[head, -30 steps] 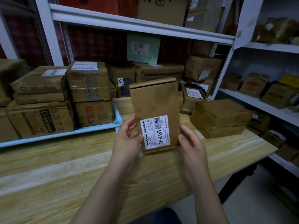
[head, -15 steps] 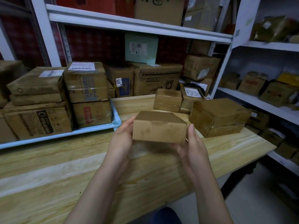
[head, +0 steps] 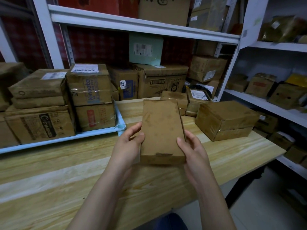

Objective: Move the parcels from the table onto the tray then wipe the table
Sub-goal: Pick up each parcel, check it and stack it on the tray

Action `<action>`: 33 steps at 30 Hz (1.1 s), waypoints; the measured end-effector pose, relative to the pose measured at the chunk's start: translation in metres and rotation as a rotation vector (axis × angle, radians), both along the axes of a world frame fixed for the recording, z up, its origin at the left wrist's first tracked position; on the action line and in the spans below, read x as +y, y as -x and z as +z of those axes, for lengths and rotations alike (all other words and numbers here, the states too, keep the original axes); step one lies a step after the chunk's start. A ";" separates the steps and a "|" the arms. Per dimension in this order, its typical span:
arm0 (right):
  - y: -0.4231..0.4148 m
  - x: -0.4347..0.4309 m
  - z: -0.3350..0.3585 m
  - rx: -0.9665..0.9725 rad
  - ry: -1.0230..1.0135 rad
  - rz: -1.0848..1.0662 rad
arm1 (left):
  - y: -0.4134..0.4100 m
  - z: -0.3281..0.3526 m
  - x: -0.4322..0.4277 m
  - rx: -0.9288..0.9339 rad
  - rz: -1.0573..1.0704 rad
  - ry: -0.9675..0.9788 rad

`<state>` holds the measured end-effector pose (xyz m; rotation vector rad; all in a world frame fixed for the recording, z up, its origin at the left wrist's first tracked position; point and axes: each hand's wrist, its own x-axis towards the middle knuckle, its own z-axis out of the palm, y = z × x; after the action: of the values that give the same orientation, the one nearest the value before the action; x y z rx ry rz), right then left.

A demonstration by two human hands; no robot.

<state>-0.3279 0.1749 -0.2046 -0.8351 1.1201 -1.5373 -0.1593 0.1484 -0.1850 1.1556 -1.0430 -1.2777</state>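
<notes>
I hold a flat brown cardboard parcel above the wooden table, its plain broad face turned up. My left hand grips its left edge and my right hand grips its right edge. A light blue tray lies on the table at the left, stacked with several brown boxes. Three more parcels rest on the table: a large one at the right, a small one behind the held parcel, and a labelled one beside it.
White metal shelving full of cardboard boxes stands behind the table. A second shelf unit with boxes runs along the right. The table's right end drops to a tiled floor.
The parcel stood upright with its label facing me, then tipped over in my hands; now it lies flat with the plain face up, still held by both hands.
</notes>
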 end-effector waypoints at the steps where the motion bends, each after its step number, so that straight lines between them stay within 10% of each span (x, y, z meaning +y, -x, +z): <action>1: -0.001 -0.001 0.000 0.011 -0.002 0.007 | -0.001 -0.001 -0.001 -0.014 0.008 -0.004; 20: -0.001 -0.008 0.013 -0.426 -0.160 -0.081 | 0.001 0.015 0.005 0.016 0.020 0.104; 28: -0.009 -0.009 0.004 -0.072 0.000 -0.167 | 0.001 0.013 0.006 0.043 0.178 0.106; 33: -0.019 -0.009 -0.004 0.128 0.115 -0.155 | 0.015 0.018 0.009 -0.015 -0.070 0.107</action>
<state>-0.3086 0.1658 -0.2091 -0.9538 1.2216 -1.7093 -0.1745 0.1570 -0.1668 1.0566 -1.1579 -1.2535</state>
